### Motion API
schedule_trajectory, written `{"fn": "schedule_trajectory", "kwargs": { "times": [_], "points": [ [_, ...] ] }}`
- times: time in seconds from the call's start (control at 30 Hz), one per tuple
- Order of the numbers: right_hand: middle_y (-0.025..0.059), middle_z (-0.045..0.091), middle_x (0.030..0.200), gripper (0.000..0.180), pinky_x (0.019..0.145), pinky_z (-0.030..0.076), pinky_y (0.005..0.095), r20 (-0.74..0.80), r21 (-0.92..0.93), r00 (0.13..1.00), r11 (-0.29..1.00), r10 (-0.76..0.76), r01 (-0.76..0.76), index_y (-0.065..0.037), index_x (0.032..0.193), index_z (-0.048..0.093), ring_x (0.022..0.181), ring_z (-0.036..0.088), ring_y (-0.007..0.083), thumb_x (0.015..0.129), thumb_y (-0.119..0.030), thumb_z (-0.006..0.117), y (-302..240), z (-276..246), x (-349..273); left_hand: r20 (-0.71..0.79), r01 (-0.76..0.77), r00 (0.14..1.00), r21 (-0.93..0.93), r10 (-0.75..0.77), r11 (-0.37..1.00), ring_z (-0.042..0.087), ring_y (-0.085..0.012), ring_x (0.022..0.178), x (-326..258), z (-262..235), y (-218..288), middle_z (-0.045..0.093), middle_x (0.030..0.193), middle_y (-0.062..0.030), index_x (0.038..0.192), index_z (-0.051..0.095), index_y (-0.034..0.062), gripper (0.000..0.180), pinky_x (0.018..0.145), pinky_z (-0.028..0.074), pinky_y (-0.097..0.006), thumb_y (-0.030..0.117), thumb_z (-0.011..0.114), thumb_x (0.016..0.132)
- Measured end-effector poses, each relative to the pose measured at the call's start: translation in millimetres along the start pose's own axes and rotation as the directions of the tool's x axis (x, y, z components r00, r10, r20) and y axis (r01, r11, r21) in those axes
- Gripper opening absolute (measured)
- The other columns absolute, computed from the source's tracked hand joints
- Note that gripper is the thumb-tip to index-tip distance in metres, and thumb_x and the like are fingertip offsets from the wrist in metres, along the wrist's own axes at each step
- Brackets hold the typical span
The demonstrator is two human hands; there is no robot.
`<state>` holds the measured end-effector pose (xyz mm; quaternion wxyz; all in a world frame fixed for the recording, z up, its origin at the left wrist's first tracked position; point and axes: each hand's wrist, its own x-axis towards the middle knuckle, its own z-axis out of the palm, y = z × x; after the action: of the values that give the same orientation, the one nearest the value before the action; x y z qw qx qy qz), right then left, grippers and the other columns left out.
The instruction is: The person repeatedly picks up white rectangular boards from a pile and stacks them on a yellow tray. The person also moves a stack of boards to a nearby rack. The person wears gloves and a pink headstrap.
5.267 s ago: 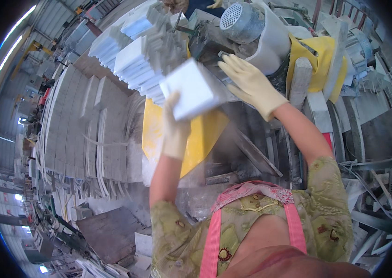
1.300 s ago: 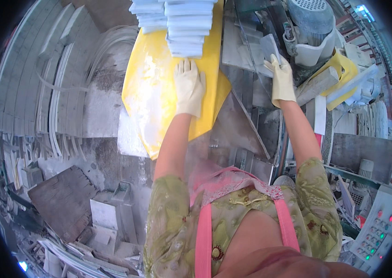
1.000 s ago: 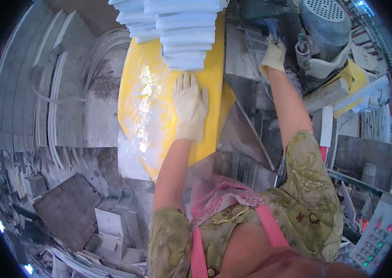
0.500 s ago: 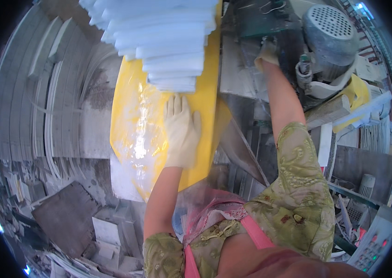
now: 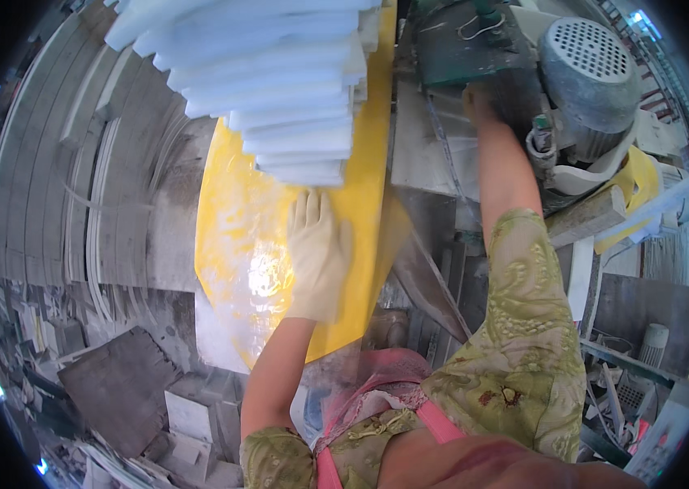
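My left hand (image 5: 312,257), in a cream rubber glove, lies flat on a wet yellow sheet (image 5: 230,204) with its fingers stretched out. Its fingertips point at the near end of a stepped stack of white slabs (image 5: 279,90), close to the lowest ones. My right arm (image 5: 507,167) reaches forward under a dark guard (image 5: 462,49) on a machine. Only the wrist end of my right hand (image 5: 476,102) shows at the guard's edge; the fingers are hidden, so what they touch cannot be seen.
A grey motor (image 5: 593,69) with a perforated round cover stands right of my right arm. Long grey slabs (image 5: 35,171) stand in rows at the left. A dark square plate (image 5: 120,391) lies at the lower left. A yellow cloth-like strip (image 5: 638,191) hangs at the right.
The whole view has shifted slightly, with the stack appearing lower and larger. My right hand has gone farther under the guard, hiding its glove. My left hand remains flat on the yellow sheet.
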<state>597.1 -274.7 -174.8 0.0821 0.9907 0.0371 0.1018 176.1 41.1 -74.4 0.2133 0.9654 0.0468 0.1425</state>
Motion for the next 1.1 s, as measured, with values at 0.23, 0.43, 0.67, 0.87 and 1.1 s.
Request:
{"fn": "schedule_trajectory", "kwargs": {
  "times": [0.23,0.43,0.67,0.87,1.1],
  "points": [
    [0.0157,0.067,0.12,0.031,0.088,0.052,0.0392,0.015,0.105,1.0,0.994,0.028,-0.029,-0.008,0.118,0.064,0.107,0.066,0.0292,0.094,-0.028,0.06,1,-15,-2,-0.013,0.006,1.0,-0.003,-0.006,1.0,0.044,-0.0462,0.137,0,0,1,0.05,0.144,-0.032,0.137,0.05,-0.0145,0.06,0.119,0.03,-0.051,0.021,0.063,0.09],
    [0.0155,0.066,0.124,0.034,0.091,0.051,0.0385,0.004,0.134,0.999,0.99,0.05,-0.05,-0.009,0.123,0.062,0.112,0.064,0.0291,0.095,-0.028,0.06,-4,-14,-8,-0.034,-0.013,0.999,-0.005,0.013,1.0,0.044,-0.047,0.137,0,1,0,0.05,0.143,-0.0324,0.137,0.05,-0.0144,0.061,0.118,0.032,-0.052,0.021,0.065,0.089],
    [0.0154,0.064,0.129,0.039,0.096,0.049,0.0378,-0.005,0.168,0.998,0.984,0.062,-0.06,-0.009,0.129,0.061,0.118,0.062,0.0291,0.096,-0.028,0.06,-1,-8,-15,-0.046,-0.021,0.999,-0.003,0.021,1.0,0.045,-0.0479,0.135,0,1,0,0.051,0.143,-0.0324,0.137,0.049,-0.0138,0.06,0.118,0.033,-0.052,0.019,0.065,0.089],
    [0.0153,0.063,0.134,0.043,0.1,0.047,0.0371,-0.018,0.25,0.995,0.964,0.098,-0.09,-0.01,0.134,0.059,0.123,0.06,0.0291,0.096,-0.029,0.06,-5,-18,4,-0.037,-0.023,0.999,0.014,0.023,1.0,0.046,-0.0487,0.134,1,0,-1,0.051,0.143,-0.0314,0.137,0.05,-0.0125,0.057,0.117,0.035,-0.051,0.019,0.064,0.091],
    [0.0152,0.062,0.139,0.047,0.104,0.046,0.0364,-0.053,0.466,0.97,0.865,0.239,-0.187,-0.011,0.141,0.057,0.128,0.058,0.0291,0.097,-0.029,0.06,-28,-73,-44,-0.051,-0.014,0.999,-0.03,0.013,0.999,0.045,-0.0461,0.136,3,-2,1,0.051,0.142,-0.0322,0.137,0.05,-0.0146,0.06,0.117,0.033,-0.051,0.021,0.062,0.09]
  ]
}}
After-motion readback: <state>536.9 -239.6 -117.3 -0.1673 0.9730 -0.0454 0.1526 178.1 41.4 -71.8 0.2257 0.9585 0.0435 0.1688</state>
